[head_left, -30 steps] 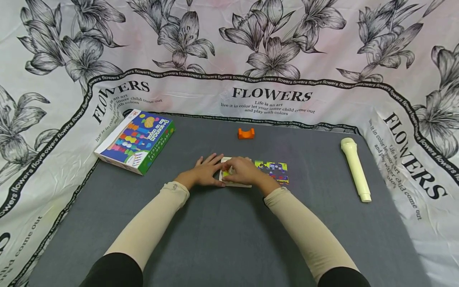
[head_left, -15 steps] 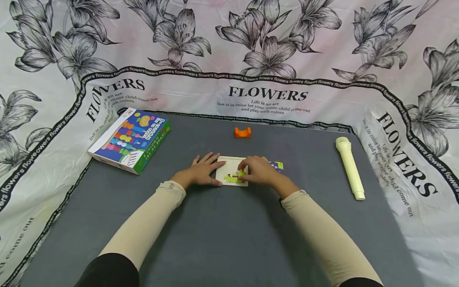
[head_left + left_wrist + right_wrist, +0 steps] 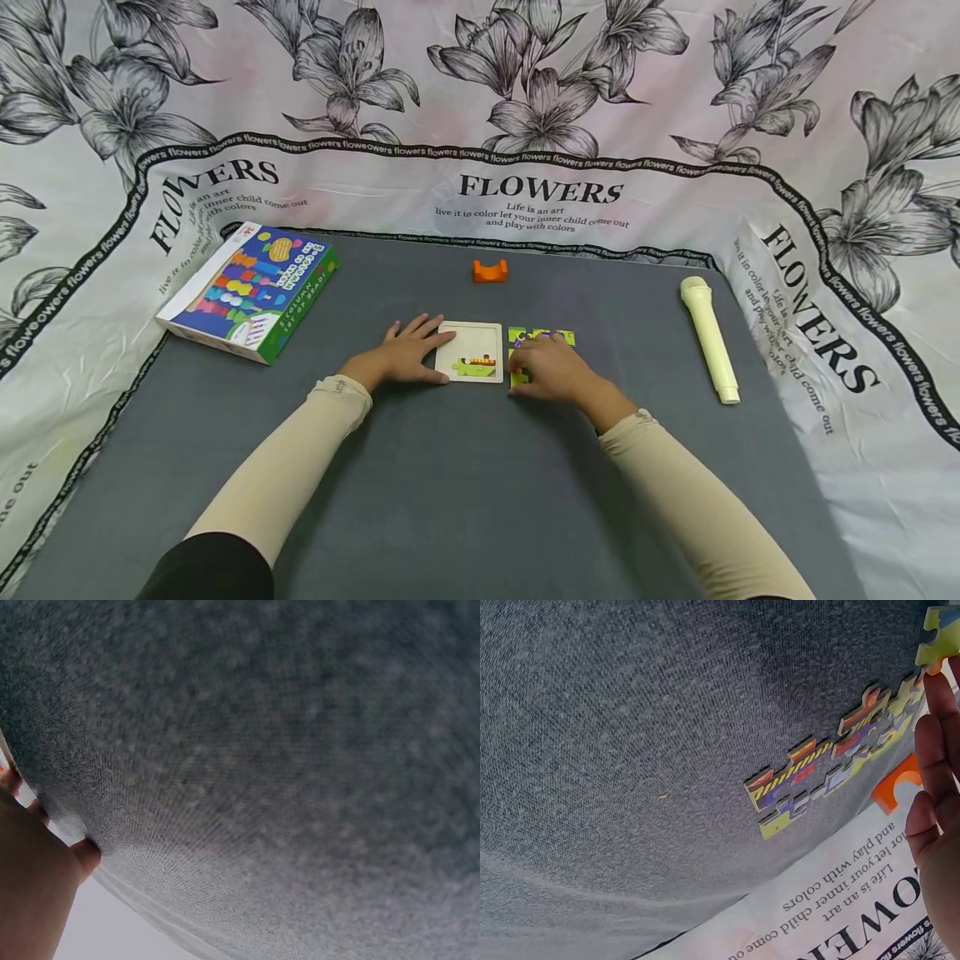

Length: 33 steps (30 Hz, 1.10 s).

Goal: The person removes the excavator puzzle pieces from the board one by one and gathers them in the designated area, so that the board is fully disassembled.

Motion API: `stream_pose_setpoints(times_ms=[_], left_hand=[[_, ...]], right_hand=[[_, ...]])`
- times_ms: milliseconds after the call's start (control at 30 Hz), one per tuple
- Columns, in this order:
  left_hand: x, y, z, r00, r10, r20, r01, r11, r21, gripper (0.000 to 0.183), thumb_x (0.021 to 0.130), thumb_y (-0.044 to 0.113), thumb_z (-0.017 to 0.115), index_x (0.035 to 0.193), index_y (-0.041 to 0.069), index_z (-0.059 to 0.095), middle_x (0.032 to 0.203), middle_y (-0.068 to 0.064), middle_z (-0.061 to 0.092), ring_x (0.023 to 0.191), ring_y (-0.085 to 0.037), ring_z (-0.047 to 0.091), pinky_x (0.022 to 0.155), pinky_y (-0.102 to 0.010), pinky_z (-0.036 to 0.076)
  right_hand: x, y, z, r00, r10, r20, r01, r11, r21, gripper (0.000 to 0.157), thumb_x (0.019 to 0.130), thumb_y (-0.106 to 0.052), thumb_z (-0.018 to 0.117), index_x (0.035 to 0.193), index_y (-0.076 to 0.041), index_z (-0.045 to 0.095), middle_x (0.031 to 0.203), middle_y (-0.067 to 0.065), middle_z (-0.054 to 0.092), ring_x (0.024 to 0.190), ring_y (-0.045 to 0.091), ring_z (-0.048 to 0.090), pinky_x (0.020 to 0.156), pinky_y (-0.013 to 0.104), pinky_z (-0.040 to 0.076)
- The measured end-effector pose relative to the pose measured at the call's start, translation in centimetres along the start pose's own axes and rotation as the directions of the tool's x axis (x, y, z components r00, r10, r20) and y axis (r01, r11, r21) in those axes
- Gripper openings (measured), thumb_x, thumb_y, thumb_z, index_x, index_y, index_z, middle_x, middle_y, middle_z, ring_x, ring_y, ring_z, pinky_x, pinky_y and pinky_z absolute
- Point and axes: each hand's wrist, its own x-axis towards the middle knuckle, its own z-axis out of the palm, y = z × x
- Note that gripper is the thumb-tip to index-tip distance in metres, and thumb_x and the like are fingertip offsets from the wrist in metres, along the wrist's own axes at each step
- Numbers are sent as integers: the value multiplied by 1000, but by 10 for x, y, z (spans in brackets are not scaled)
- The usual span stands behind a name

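Note:
In the head view, a pale square puzzle tray (image 3: 459, 337) lies flat with joined green puzzle pieces (image 3: 476, 367) in its lower right corner. My left hand (image 3: 401, 354) rests at the tray's left edge, fingers spread, fingertips and thumb touching the rim. To the tray's right, my right hand (image 3: 553, 368) pinches a green and blue puzzle piece (image 3: 939, 637) between thumb and fingers; the hand hides part of it. Loose puzzle pieces (image 3: 810, 776) lie on the cloth beside and under this hand. Only the thumb and part of the left hand (image 3: 37, 862) show in the left wrist view.
An orange notched block (image 3: 490, 272) sits behind the tray. The blue and green bead game box (image 3: 251, 292) lies at the back left, a pale yellow cylinder (image 3: 709, 340) at the right. Flower-printed cloth (image 3: 525, 192) borders the grey surface (image 3: 465, 483).
My right hand has left the tray, moving right onto the loose pieces, and now pinches one. The green pieces in the tray are uncovered. My left hand stays on the rim; the head view has shifted.

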Motion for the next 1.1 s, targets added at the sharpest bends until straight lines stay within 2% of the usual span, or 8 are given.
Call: stream_pose_setpoints(times_ms=[267, 467, 700, 900, 1100], left_hand=[[-2, 1, -1, 1000, -1, -5, 1, 1000, -8, 84, 86, 58, 62, 155, 26, 26, 164, -5, 7, 151, -31, -1, 112, -67, 2], [-4, 0, -3, 1000, -6, -4, 6, 1000, -12, 85, 86, 58, 62, 156, 27, 25, 164, -4, 6, 151, -30, -2, 113, -66, 1], [-2, -2, 0, 1000, 1, -9, -1, 1000, -9, 86, 86, 60, 61, 156, 28, 22, 165, -3, 4, 151, -28, -3, 113, -65, 1], [0, -1, 1, 1000, 14, -14, -14, 1000, -8, 85, 87, 61, 60, 156, 29, 23, 164, -4, 5, 151, -29, -2, 113, -65, 1], [-2, 0, 1, 1000, 10, -8, -10, 1000, -8, 85, 87, 61, 60, 156, 30, 22, 164, -3, 5, 151, -29, -2, 113, -65, 2]], right_hand=[[1, -1, 6, 1000, -5, 20, 6, 1000, -15, 28, 76, -42, 81, 91, -20, 72, 92, -6, 67, 93, 18, 61, 80, 42, 38], [1, 0, 9, 1000, -3, 23, 3, 1000, -22, 28, 76, -42, 80, 93, -21, 72, 97, -6, 68, 96, 18, 60, 80, 41, 38], [7, -2, 5, 1000, -10, 0, 10, 1000, -1, 30, 75, -41, 82, 95, -20, 74, 93, -5, 67, 91, 17, 59, 80, 41, 38], [23, -12, 1, 999, 2, -35, -1, 1000, 31, 28, 78, -37, 81, 98, -18, 75, 98, -4, 69, 94, 19, 59, 83, 42, 40], [44, -24, 11, 999, -39, -16, 40, 998, 42, 22, 84, -32, 76, 102, -19, 74, 103, -5, 71, 95, 18, 59, 86, 42, 41]])
